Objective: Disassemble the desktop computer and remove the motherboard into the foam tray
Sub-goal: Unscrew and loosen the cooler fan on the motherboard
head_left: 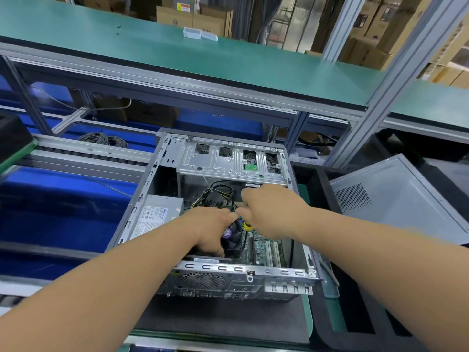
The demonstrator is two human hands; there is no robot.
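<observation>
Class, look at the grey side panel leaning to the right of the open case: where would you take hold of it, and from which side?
Probably grip the side panel by its bare long edges, reaching from the case's right: it lies tilted, flat face up, perforated vent patch offering no hold.

Bright even overhead light, soft shadows inside the open case (142, 199), wide-angle bending at edges, slight motion blur

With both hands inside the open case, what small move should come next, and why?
Probably pull free the cable at the right hand, steadying with the left hand on the fan. The motherboard still sits in the case with cables running to it, so it cannot lift out yet.
</observation>
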